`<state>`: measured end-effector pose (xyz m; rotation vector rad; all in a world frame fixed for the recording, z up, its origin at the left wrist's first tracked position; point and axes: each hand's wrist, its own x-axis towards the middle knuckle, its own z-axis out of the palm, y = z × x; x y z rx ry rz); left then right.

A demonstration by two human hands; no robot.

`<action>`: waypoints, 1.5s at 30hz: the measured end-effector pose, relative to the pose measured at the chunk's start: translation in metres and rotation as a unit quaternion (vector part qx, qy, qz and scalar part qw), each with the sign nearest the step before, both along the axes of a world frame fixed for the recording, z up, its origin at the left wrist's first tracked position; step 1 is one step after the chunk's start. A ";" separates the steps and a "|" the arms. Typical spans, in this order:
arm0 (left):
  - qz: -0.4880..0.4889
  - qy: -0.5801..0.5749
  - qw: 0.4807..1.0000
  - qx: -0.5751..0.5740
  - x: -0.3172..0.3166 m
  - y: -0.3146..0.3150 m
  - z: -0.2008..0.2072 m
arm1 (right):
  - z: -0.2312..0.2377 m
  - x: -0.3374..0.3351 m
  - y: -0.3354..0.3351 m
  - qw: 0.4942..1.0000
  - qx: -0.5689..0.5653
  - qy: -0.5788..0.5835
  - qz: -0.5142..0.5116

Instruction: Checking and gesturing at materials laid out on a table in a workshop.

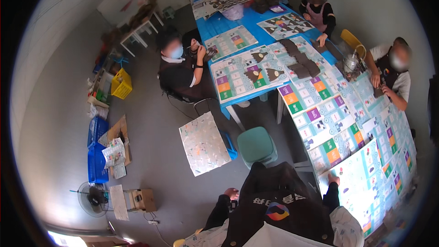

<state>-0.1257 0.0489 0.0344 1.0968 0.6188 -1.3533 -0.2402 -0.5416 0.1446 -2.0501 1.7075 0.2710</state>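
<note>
Low in the view, beside my dark apron point(270, 196), my left hand point(232, 194) hangs above the floor, apart from the table. Its fingers look curled, but they are too small to tell whether anything is in them. My right hand point(334, 179) is over the left part of a pale printed sheet point(361, 174) at the near end of the table. Whether it grips the sheet or only rests there cannot be told. Farther up the table, brown bumpy-edged pieces point(299, 59) lie in a row. Smaller dark cut-out pieces point(275, 74) lie on the printed sheets to their left.
A green stool point(257, 146) and a small patterned table point(204, 144) stand just ahead. Several people sit around the long blue-covered table point(251, 25), working with their hands. A metal kettle point(351, 63) stands near its right side. Blue crates point(97, 162), a yellow basket point(121, 83) and a fan point(93, 199) are at left.
</note>
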 end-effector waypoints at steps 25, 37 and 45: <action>-0.362 -0.409 0.812 0.205 0.040 -0.067 0.134 | 0.020 0.012 0.007 0.999 -0.039 -0.030 -0.006; -0.456 -0.573 0.653 0.193 0.048 -0.048 0.065 | 0.019 0.017 0.003 1.000 0.011 -0.010 -0.011; -0.427 -0.533 0.698 0.217 0.044 -0.047 0.045 | 0.034 0.018 0.010 0.999 0.017 -0.032 -0.040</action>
